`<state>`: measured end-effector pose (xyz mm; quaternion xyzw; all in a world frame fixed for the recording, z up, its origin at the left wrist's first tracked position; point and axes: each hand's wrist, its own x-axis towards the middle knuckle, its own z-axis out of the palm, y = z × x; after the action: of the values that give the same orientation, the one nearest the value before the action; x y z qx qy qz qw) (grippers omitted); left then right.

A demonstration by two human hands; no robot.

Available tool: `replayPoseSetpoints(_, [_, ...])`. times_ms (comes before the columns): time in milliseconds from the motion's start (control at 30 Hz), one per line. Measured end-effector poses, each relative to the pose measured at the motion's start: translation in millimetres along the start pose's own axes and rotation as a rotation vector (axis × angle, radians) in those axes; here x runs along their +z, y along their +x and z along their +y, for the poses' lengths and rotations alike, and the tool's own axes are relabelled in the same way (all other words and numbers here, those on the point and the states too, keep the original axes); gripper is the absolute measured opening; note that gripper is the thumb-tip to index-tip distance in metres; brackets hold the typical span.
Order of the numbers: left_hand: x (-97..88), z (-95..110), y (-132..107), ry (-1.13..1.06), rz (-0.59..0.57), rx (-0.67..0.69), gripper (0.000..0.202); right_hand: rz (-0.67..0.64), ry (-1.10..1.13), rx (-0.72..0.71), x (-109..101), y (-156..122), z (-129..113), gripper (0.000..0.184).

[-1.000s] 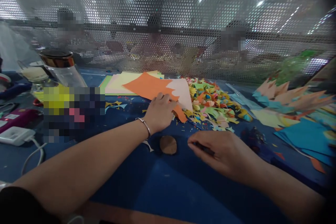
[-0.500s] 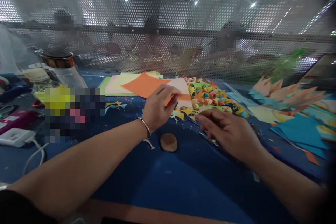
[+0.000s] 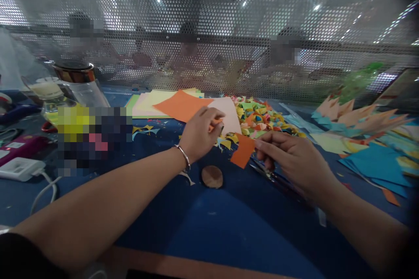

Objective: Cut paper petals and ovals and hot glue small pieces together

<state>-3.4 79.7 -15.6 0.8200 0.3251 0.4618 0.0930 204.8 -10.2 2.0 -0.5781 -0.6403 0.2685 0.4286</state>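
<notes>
My left hand (image 3: 199,133), with a silver bangle at the wrist, is closed in a pinch on a small bit of orange paper at its fingertips. My right hand (image 3: 291,157) pinches the edge of an orange paper piece (image 3: 242,151) held just above the blue table (image 3: 209,222). Under the right hand, scissors (image 3: 273,177) lie on the table. A small brown disc (image 3: 212,176) rests between my wrists. A large orange sheet (image 3: 180,104) tops a stack of coloured paper behind my left hand.
A heap of coloured paper scraps (image 3: 262,122) lies behind the hands. Cut paper shapes (image 3: 360,122) and blue sheets (image 3: 376,161) fill the right. Jars (image 3: 77,83), a white charger (image 3: 19,169) and a pink case sit at left. A perforated screen (image 3: 209,30) bounds the far side.
My right hand rose from the table by the scissors and took hold of the orange piece. My left hand lifted off the orange sheet and now pinches a small orange bit.
</notes>
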Motion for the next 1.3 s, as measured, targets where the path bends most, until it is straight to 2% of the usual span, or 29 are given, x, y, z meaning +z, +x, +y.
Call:
replayPoseSetpoints(33, [-1.0, -4, 1, 0.007, -0.005, -0.113, 0.016, 0.009, -0.031, -0.009, -2, 1, 2, 0.041])
replayPoseSetpoints(100, [-3.0, -13, 3, 0.041, -0.048, -0.22, 0.014, 0.018, -0.089, -0.024, -5, 4, 6, 0.037])
replayPoseSetpoints(367, [-0.3, -22, 1, 0.008, -0.215, -0.259, 0.032, 0.063, -0.47, -0.055, -22, 16, 25, 0.029])
replayPoseSetpoints(467, [4.5, -26, 2, -0.019, -0.18, -0.254, 0.032, 0.048, -0.579, -0.044, -26, 20, 32, 0.025])
replayPoseSetpoints(567, [6.2, -28, 4, -0.009, -0.065, -0.208, 0.034, 0.055, -0.629, -0.008, -26, 23, 37, 0.023])
replayPoseSetpoints(667, [3.5, -27, 7, 0.085, -0.053, -0.201, 0.042, 0.08, -0.584, -0.008, -24, 25, 38, 0.026])
replayPoseSetpoints(767, [0.0, -27, 8, 0.187, -0.181, -0.285, 0.051, 0.098, -0.499, -0.052, -21, 29, 36, 0.028])
replayPoseSetpoints(833, [-0.7, -30, 9, 0.212, -0.224, -0.335, 0.057, 0.089, -0.46, -0.065, -18, 34, 36, 0.027])
replayPoseSetpoints(967, [1.9, -39, 9, 0.176, -0.116, -0.312, 0.065, 0.052, -0.402, -0.047, -9, 50, 41, 0.023])
replayPoseSetpoints(1033, [3.9, -40, 8, 0.16, -0.119, -0.293, 0.067, 0.05, -0.372, -0.016, -3, 59, 45, 0.022])
replayPoseSetpoints(1167, [4.4, -33, 7, 0.212, -0.219, -0.28, 0.063, 0.049, -0.277, 0.073, 9, 75, 48, 0.018])
replayPoseSetpoints(1300, [1.7, -23, 5, 0.257, -0.161, -0.191, 0.04, 0.063, -0.149, 0.103, 14, 80, 40, 0.017])
